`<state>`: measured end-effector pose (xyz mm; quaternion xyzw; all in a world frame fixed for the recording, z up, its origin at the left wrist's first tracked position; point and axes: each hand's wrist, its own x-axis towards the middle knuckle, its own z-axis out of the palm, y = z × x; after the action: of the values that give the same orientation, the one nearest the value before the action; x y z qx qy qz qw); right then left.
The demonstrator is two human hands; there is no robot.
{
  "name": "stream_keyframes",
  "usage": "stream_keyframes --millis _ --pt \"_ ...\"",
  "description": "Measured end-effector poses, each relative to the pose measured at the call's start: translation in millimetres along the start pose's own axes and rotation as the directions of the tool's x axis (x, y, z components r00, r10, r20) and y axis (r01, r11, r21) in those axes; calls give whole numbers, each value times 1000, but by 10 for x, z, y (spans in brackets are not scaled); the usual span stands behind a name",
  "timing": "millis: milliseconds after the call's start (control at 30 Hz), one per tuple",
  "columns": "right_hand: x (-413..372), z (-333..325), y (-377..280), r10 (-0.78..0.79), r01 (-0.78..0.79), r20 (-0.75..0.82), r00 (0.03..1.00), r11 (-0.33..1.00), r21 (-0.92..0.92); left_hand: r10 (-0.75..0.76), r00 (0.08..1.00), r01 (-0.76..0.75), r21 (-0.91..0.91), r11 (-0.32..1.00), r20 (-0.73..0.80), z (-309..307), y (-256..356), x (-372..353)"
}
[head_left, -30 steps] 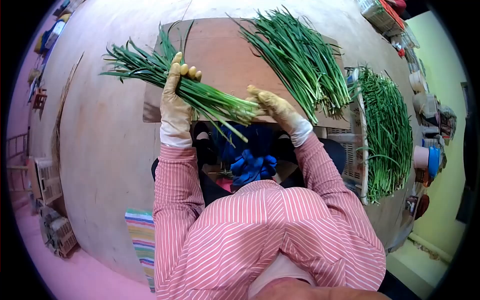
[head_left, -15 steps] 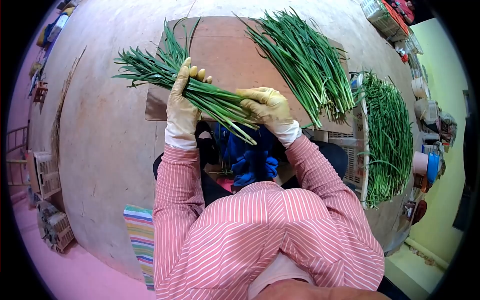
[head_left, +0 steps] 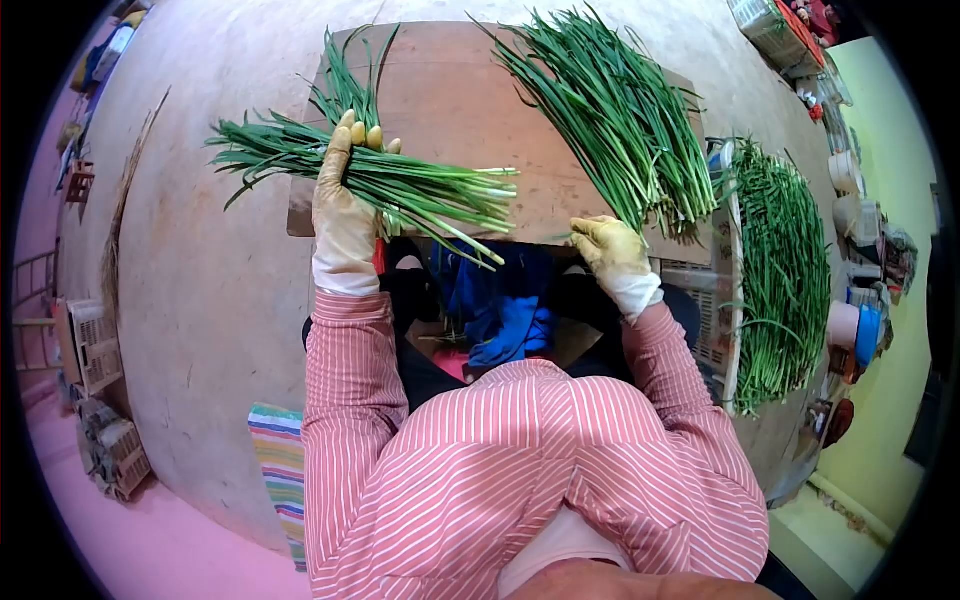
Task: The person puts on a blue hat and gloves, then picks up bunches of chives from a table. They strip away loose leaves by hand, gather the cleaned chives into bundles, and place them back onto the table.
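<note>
My left hand, in a yellowish glove, is closed around a bunch of garlic chives. Their green leaves fan out to the left, and the pale stem ends point right with uneven tips. Behind that hand, a smaller clump of chives lies on the brown board. My gloved right hand is over the board's near edge, apart from the bunch, with fingers pinched together; whatever is between them is too small to make out. A large pile of chives rests on the board's right side, just beyond my right hand.
To the right, a white crate is heaped with more chives. Blue cloth lies below the board between my legs. A striped mat is on the floor at left. Baskets and a blue basin line the right wall.
My right hand has moved right, away from the stem ends of the bunch. My left hand has shifted slightly left with the chives, whose stems now point more level to the right.
</note>
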<state>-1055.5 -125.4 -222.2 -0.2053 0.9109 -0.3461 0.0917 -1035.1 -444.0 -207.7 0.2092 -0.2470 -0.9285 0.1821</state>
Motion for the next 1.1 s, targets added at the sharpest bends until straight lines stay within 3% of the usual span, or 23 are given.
stream_keyframes --millis 67,100,233,267,300,367,433,500,567,700,767,833,967,1033,1100 --pt "-52 7 -195 -177 145 -163 971 971 -191 27 1000 -28 34 999 7 31 -35 -5" --pt "-31 37 -332 -155 142 -178 972 986 -85 61 998 -61 68 996 16 47 -57 -18" --pt "165 157 -833 -57 54 -2 998 965 -258 36 996 -45 109 993 84 139 -159 -95" --pt "256 186 -917 35 -19 57 998 967 -253 21 994 -31 103 994 104 146 -177 -115" --pt "327 256 -848 32 -18 52 998 968 -252 22 994 -33 104 994 109 131 -192 -117" --pt "423 499 -609 -150 141 -64 987 981 -133 -36 989 25 83 996 143 66 -221 -101" --pt "428 542 -495 -125 114 -57 990 980 -166 -31 992 20 90 996 125 28 -207 -57" --pt "338 533 -313 -86 61 -150 985 985 -163 1 999 -5 68 998 51 -1 -155 -30" --pt "174 426 -213 51 -79 -94 994 943 -325 34 997 -38 66 997 63 21 -102 -42" --pt "-152 274 181 235 -101 270 934 896 -432 67 994 -76 90 993 90 42 -33 -60" --pt "-105 130 153 19 -17 5 1000 966 -259 60 994 -73 146 987 94 90 -17 -123" --pt "97 38 -88 -60 63 -245 968 998 2 41 994 -55 132 990 104 72 -50 -107" --pt "378 -101 -509 -84 107 -217 972 990 97 -58 991 48 82 995 120 100 -88 -105" --pt "469 -37 -477 -172 180 -61 983 969 171 -92 983 82 65 995 160 64 -90 -85" --pt "494 39 -472 -172 177 -41 984 952 250 -99 983 90 64 994 152 51 -87 -61"
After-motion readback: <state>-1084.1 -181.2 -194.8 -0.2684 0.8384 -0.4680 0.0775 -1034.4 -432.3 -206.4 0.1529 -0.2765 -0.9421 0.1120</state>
